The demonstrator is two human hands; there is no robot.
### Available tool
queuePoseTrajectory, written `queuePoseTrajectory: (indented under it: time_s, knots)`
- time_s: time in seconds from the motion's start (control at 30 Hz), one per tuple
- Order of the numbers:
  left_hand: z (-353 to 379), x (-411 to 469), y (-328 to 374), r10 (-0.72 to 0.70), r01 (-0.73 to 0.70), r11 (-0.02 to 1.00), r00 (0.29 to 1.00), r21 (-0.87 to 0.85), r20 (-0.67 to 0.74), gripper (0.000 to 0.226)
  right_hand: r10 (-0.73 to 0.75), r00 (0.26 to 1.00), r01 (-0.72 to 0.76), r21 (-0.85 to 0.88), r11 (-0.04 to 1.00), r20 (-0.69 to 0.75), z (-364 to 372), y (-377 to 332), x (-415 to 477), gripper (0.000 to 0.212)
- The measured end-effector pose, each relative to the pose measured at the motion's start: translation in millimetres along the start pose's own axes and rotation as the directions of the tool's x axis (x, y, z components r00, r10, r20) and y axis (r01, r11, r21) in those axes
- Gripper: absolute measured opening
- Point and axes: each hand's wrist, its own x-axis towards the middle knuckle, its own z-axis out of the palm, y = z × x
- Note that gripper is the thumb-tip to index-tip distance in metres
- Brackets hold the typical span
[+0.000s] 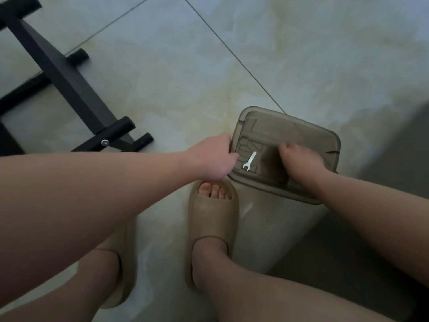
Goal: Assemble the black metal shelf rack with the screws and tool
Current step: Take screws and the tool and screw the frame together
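A smoky translucent plastic box [301, 126] stands on the floor tiles at centre right. A small silver wrench [249, 161] lies flat inside it near the left wall. My left hand [217, 158] grips the box's left rim. My right hand [299, 159] is down inside the box with its fingers curled; what they hold, if anything, is hidden. The black metal rack frame [67, 82] lies on the floor at the upper left, with a silver bolt head [105, 142] showing at its near joint.
My two feet in beige slide sandals [212, 219] stand just in front of the box. A dark shadowed area [394, 159] fills the right edge. Pale floor tiles [174, 66] spread between rack and box.
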Motion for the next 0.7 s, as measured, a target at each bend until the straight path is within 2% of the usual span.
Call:
queuePoseTrajectory:
  time_s: [0.1,0.2,0.27,0.5,0.6,0.67,0.7]
  knots:
    - [-1.8,-0.4,-1.1,0.015,-0.015,1.000,1.000,-0.008,-0.008,0.013,-0.017,1.000,0.017,-0.093,0.996,0.007,-1.0,-1.4,-1.2,0.030]
    - [-2.6,-0.3,-3.8,0.006,-0.006,1.000,1.000,-0.030,-0.017,0.020,-0.048,0.997,0.036,-0.211,0.977,-0.054,-1.3,-1.3,-2.5,0.036]
    - [-3.2,-1.0,-4.5,0.008,-0.009,0.999,1.000,-0.037,-0.018,0.022,-0.053,0.996,0.032,-0.282,0.959,-0.065,-1.7,-2.8,-0.6,0.032]
    - [-4.1,-0.2,-1.9,0.004,-0.005,0.999,1.000,-0.033,-0.030,0.028,-0.055,0.998,0.047,-0.314,0.948,-0.016,-5.1,-2.5,12.4,0.030]
    - [-2.8,-0.7,-2.6,0.012,-0.013,0.999,1.000,-0.042,-0.029,0.025,-0.062,0.998,0.059,-0.246,0.967,-0.002,-6.2,-0.3,10.3,0.029]
    - [-4.1,-2.5,-2.9,0.019,-0.020,0.999,1.000,-0.048,-0.019,0.018,-0.056,0.998,0.052,-0.100,0.994,-0.036,-11.7,0.4,7.0,0.027]
    - [-6.4,-4.8,-3.4,0.015,-0.016,0.998,1.000,-0.058,-0.018,0.022,-0.049,0.996,0.050,0.005,0.999,-0.071,-17.4,-0.2,4.0,0.024]
